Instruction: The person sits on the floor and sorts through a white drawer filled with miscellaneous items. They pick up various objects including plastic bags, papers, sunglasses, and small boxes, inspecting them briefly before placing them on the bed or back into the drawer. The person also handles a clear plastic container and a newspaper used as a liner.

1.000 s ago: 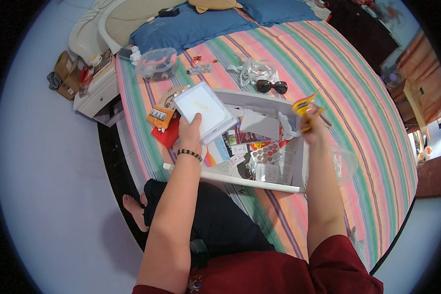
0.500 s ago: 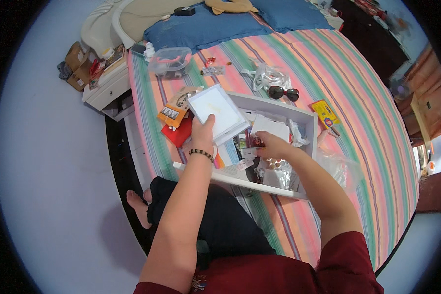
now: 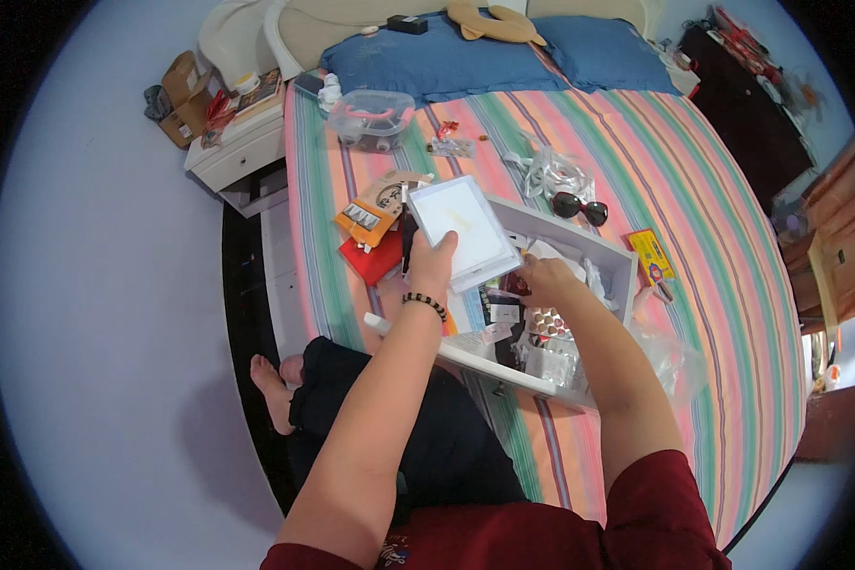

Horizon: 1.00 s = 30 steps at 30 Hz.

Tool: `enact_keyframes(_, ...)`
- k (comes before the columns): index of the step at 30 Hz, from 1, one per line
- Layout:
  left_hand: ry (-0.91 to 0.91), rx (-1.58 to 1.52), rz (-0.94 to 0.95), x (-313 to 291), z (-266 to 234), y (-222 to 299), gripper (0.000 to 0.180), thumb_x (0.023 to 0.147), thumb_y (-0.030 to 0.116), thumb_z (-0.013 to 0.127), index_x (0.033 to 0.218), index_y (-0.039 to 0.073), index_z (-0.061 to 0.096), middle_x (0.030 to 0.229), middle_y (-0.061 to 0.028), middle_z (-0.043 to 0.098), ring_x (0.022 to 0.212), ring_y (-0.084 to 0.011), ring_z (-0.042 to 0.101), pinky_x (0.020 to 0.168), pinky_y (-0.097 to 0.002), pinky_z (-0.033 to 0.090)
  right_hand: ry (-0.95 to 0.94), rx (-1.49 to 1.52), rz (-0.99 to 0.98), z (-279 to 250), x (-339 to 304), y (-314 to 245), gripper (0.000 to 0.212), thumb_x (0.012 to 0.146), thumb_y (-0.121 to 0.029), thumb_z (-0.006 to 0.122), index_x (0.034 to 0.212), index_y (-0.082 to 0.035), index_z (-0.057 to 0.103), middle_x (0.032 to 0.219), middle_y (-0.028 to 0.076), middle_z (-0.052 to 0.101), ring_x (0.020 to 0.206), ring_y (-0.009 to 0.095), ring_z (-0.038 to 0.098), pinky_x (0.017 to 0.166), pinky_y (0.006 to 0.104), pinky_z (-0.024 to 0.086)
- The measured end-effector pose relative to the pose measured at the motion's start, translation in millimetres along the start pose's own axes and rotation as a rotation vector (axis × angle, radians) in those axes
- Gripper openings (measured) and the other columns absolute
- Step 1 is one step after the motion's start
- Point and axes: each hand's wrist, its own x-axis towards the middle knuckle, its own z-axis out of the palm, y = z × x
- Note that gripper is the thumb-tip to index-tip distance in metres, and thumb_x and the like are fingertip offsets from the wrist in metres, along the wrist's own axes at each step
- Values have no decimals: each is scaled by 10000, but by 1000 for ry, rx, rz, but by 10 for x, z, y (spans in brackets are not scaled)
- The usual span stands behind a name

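Observation:
My left hand (image 3: 434,262) grips a flat, square white case (image 3: 465,223) with clear edges, its thumb on top, above the left end of a white drawer (image 3: 617,261) resting on the bed. A slim black thing (image 3: 408,233) shows beside that hand; whether the fingers hold it too is unclear. Inside the drawer, my right hand (image 3: 549,281) has its fingers closed on a small dark red item (image 3: 517,284), partly hidden. Below it lie a blister pack (image 3: 547,323) with round bumps, clear plastic packets (image 3: 551,363) and papers.
Left of the drawer lie an orange packet (image 3: 366,220) and a red one (image 3: 375,258). Beyond are a clear lidded box (image 3: 372,122), sunglasses (image 3: 579,208) and a crumpled clear bag (image 3: 556,174). A yellow packet (image 3: 649,255) lies to the right. A white nightstand (image 3: 242,157) stands left.
The view has shifted, so the bed and drawer appear further right and slightly lower. My left hand still holds the case; the slim black thing now shows beside it. My right hand stays in the drawer.

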Motion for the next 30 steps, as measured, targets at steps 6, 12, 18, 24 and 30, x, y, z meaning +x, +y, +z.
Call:
enact_keyframes(6,5,-37,0,66,-67,-74,343,839,100,576,1127,-44,458,1088,-137,562,977,-211,545,854,-328,418,337,31,-66,-96,-200,-70,363,788,-205,548,1125,-72,543,1162,124,560,952,297,587,805,387,480)
enact_keyframes(12,-11,-170,-12,34,-54,-36,346,850,82,559,1156,-41,452,1106,-125,559,983,-207,544,855,-324,419,734,326,13,-119,-216,201,191,801,-162,549,923,-40,633,1024,153,609,940,320,576,781,405,457)
enact_keyframes(18,18,-300,-60,26,-59,2,373,858,79,549,1198,-22,432,1124,-115,550,992,-201,545,843,-324,439,672,848,340,-337,-211,254,177,848,-161,572,916,-1,602,780,159,606,662,249,579,649,331,445)
enact_keyframes(24,-171,-514,-155,-76,-23,168,385,862,72,549,1221,5,424,1143,-101,535,1019,-205,535,868,-335,442,633,1865,420,-341,-301,300,197,836,-83,580,1014,1,578,918,72,622,775,169,591,696,305,469)
enact_keyframes(30,-431,-292,-202,-22,-18,41,404,873,48,518,1255,26,387,1192,-103,508,1078,-221,516,914,-370,435,591,2126,305,-541,-423,-76,271,852,-49,540,1116,13,530,981,101,613,863,192,597,775,312,476)
